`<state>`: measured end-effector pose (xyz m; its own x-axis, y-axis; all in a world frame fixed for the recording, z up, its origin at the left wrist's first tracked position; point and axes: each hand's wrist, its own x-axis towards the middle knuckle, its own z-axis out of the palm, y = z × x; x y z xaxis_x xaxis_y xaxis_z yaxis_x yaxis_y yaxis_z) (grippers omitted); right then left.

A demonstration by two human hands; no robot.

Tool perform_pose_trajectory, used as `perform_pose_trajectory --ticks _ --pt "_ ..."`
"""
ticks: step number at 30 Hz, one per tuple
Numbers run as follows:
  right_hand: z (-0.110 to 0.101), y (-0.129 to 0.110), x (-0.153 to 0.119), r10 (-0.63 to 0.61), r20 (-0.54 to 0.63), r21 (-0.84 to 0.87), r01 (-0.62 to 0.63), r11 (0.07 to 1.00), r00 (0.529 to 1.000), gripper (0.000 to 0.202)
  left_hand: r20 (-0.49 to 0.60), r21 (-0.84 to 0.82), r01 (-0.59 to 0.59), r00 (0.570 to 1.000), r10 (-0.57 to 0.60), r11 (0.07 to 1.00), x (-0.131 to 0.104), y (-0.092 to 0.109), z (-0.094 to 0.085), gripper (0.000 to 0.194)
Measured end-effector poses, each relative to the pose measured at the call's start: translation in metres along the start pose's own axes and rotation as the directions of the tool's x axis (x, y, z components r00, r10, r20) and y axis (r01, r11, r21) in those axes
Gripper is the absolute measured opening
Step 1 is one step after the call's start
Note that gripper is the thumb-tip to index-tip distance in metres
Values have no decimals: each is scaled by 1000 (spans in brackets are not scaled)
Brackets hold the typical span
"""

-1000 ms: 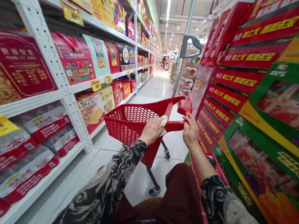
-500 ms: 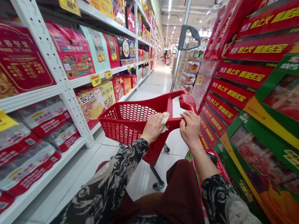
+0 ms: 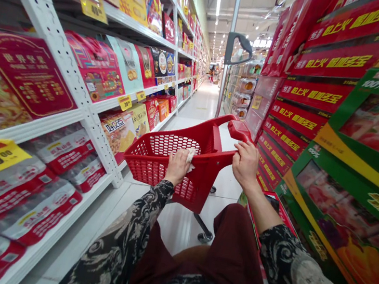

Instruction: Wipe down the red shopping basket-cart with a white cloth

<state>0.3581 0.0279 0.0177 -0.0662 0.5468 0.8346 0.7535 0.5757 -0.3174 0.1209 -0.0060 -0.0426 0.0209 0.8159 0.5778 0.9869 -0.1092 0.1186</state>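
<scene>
A red plastic shopping cart (image 3: 201, 178) with a perforated basket stands in front of me, its wheels on the floor. My left hand (image 3: 178, 165) is closed on a crumpled white cloth (image 3: 190, 158) and presses it to the near rim of the basket. At the near end of the cart's handle frame, my right hand (image 3: 245, 162) has its fingers wrapped round the red bar. A grey hooked handle (image 3: 239, 49) on a metal pole rises beyond the cart.
White shelves (image 3: 98, 138) with boxed foods and bottle packs line the left. Stacked red drink cartons (image 3: 308, 94) and green fruit boxes (image 3: 357, 191) rise close on the right. The tiled aisle (image 3: 203, 96) runs ahead, with a person (image 3: 212, 73) far off.
My left hand has slid left along the basket rim with the white cloth. My right hand stays on the handle bar, shifted slightly right in view.
</scene>
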Motion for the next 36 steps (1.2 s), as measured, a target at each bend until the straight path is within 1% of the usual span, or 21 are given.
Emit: perform_pose_trajectory --ticks 3,5,6,7,9,12,14,16,18,20,21,23,25,27,29,32,34,35,36 --pt "2 1 1 -9 17 -2 9 1000 1000 33 -7 -42 -79 997 79 996 10 27 1 48" --pt "2 2 1 -12 39 1 12 1000 999 34 -9 -49 -112 994 111 993 13 36 1 49" --pt "2 2 1 -12 49 1 12 1000 999 34 -7 -49 -118 993 118 992 13 36 1 50" --pt "2 2 1 -12 57 0 12 1000 998 33 -3 -49 -116 993 115 992 11 34 1 50" --pt "3 1 2 -11 66 -6 11 1000 998 33 9 -49 -77 997 78 996 6 21 0 49" --pt "6 -2 2 -5 66 -16 6 1000 998 33 22 -43 59 998 -58 997 -2 -4 -4 48" --pt "10 -3 3 5 66 -21 -3 1000 998 33 23 -56 140 990 -139 989 -3 -14 -8 47" --pt "14 -3 5 12 82 -22 -11 1000 997 33 24 -98 191 982 -189 977 2 -13 -13 45" --pt "18 -2 7 21 108 -24 -19 1000 994 32 8 -149 203 979 -204 968 10 -3 -20 44" --pt "20 -2 10 33 134 -29 -30 999 990 32 -20 -172 157 986 -163 973 18 13 -26 43" --pt "21 -3 12 41 143 -33 -36 999 989 31 -33 -166 108 993 -115 980 21 20 -29 44" --pt "22 -5 15 53 155 -43 -47 998 986 31 -47 -128 -22 999 16 991 22 33 -33 45" --pt "23 -9 16 64 171 -55 -55 997 983 30 -33 -86 -136 991 133 987 18 39 -34 45" --pt "23 -13 17 70 192 -66 -58 996 979 30 -12 -72 -178 984 177 981 12 41 -31 45" --pt "23 -15 16 64 206 -70 -51 996 976 31 -12 -88 -149 989 149 985 7 39 -25 46" --pt "22 -13 17 39 204 -69 -25 997 978 31 -76 -166 -23 997 11 986 6 34 -18 48" --pt "19 -14 18 40 202 -76 -25 997 979 32 -133 -224 68 986 -100 972 7 32 -16 48" --pt "17 -16 17 51 191 -82 -36 996 980 32 -152 -239 87 980 -126 967 9 31 -16 48" --pt "15 -21 16 61 169 -82 -47 995 984 33 -162 -242 84 979 -126 967 10 31 -16 48"
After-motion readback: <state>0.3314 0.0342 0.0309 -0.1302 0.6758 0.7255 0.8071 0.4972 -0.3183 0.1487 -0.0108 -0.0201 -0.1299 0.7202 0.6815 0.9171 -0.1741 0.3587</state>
